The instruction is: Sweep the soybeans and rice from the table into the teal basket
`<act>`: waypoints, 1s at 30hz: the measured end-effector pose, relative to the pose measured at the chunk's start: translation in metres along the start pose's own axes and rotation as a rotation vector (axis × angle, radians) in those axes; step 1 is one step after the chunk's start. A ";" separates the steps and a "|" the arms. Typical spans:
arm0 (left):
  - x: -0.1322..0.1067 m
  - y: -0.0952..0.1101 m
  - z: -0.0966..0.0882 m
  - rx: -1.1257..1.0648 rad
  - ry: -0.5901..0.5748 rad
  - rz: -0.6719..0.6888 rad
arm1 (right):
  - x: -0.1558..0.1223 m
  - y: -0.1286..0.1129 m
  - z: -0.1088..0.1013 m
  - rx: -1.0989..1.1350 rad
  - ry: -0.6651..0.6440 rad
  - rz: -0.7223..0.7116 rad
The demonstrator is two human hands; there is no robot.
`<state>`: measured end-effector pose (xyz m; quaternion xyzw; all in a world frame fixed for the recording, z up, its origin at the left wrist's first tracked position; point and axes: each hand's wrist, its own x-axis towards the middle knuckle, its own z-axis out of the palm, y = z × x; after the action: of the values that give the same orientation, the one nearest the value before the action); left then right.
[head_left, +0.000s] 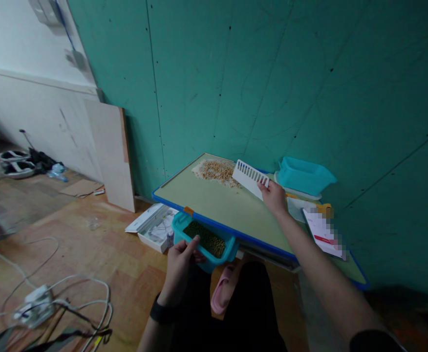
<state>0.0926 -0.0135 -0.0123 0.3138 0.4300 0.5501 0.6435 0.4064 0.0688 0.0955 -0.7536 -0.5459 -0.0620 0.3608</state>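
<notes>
My right hand [273,197] grips a white flat plastic strip [248,178] with a row of slots along one edge. The strip's far end touches or hangs just over the right side of a spread of tan beans and paler grains [216,171] on the small table [214,208]. Below the table's front edge, my left hand [182,253] is closed at the near rim of a blue plastic tub [230,249], its thumb above the rim. Dark green grains [203,234] and yellowish beans [218,247] lie inside the tub.
Another blue tub [304,176] stands at the table's back right, near a phone-like flat item [324,234]. An opened white box [157,227] lies on the floor beside the table. Cables and a power strip [36,305] spread at left. A green wall [206,88] rises behind.
</notes>
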 end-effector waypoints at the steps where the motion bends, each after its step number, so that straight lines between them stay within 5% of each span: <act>1: 0.001 0.000 0.001 0.004 -0.003 0.005 | 0.008 0.005 0.002 0.047 -0.002 -0.005; 7: 0.002 0.001 0.004 0.012 -0.006 0.019 | 0.036 0.022 0.021 0.211 -0.026 0.014; 13: -0.002 -0.001 0.003 0.001 -0.001 0.009 | 0.038 0.005 0.030 0.206 0.035 0.088; 21: -0.005 -0.006 -0.007 -0.004 0.025 -0.004 | -0.005 -0.004 0.007 0.088 0.175 0.145; 30: -0.005 -0.008 -0.005 -0.010 0.004 0.002 | -0.027 0.000 -0.004 0.009 0.089 0.159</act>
<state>0.0915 -0.0202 -0.0200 0.3100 0.4279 0.5537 0.6436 0.3966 0.0455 0.0854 -0.7894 -0.4681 -0.0641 0.3920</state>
